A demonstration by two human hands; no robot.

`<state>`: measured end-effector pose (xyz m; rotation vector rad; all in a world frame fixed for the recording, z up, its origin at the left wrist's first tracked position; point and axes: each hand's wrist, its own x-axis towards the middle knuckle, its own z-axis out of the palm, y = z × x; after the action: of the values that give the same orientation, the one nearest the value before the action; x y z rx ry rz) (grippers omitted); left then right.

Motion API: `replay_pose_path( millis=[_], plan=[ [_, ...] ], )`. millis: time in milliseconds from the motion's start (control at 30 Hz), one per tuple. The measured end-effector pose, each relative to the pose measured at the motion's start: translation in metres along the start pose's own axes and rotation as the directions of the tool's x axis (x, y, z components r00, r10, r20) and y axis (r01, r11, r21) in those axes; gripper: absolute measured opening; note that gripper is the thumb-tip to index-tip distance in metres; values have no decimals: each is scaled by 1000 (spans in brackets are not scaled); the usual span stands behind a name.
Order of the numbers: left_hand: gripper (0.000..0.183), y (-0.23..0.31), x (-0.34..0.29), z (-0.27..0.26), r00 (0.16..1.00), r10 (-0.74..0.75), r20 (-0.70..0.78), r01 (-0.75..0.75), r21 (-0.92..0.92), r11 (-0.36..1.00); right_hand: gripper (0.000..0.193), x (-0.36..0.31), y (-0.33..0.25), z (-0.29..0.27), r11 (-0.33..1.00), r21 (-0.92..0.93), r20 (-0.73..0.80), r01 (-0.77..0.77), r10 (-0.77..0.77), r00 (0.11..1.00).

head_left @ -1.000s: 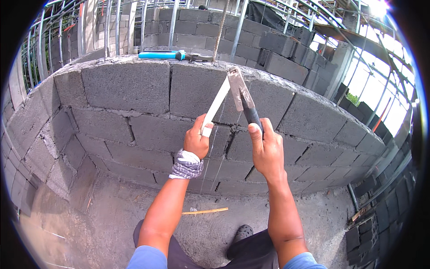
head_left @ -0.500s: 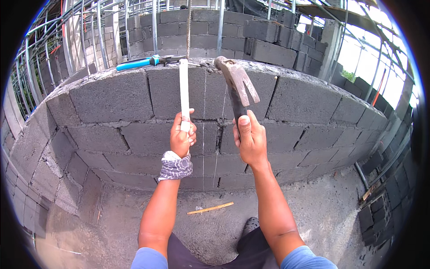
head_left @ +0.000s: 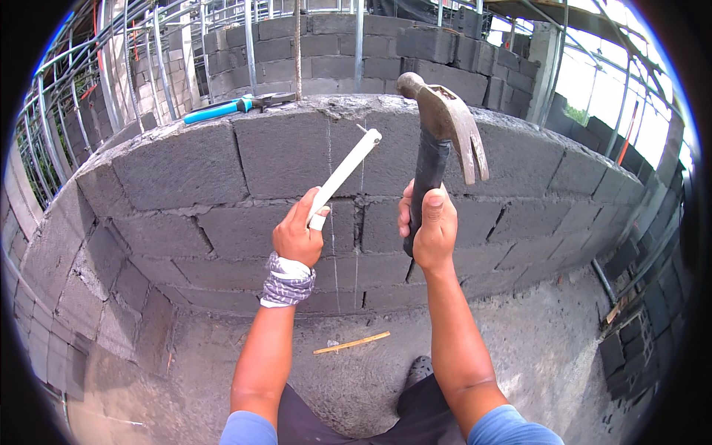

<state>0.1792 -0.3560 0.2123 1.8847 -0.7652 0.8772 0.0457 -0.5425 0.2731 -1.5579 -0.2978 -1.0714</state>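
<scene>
My left hand (head_left: 298,231), its wrist wrapped in patterned cloth, is closed round a narrow white tube (head_left: 345,169). The tube slants up to the right in front of the block wall (head_left: 297,159). A thin, nail-like metal piece (head_left: 362,128) shows at its upper end; whether it is fixed in the tube or the wall, I cannot tell. My right hand (head_left: 434,228) grips a claw hammer (head_left: 449,122) by its black handle, holding it upright with the head above the fist and the claw toward the right. Two pale vertical lines (head_left: 331,215) run down the blocks between my hands.
Blue-handled pliers (head_left: 215,110) lie on the rough wall top, left of a vertical steel bar (head_left: 298,52). A thin wooden strip (head_left: 352,343) is on the concrete floor (head_left: 222,363) before my feet. Metal scaffold poles (head_left: 358,44) and more block walls stand beyond.
The white tube has tilted from upright to slanting right, its upper end now lower and away from the wall top. The hammer has moved up and to the right.
</scene>
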Motion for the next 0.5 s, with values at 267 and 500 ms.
replay_pose_path(
  millis=[267,500],
  plan=[
    [42,0,1,2,999,-50,16,51,-36,998,76,-8,6,19,997,24,-9,71,-71,997],
    [38,2,-1,6,997,-78,11,79,-119,990,79,-31,40,40,996,-67,-12,67,-68,998]
  ],
)
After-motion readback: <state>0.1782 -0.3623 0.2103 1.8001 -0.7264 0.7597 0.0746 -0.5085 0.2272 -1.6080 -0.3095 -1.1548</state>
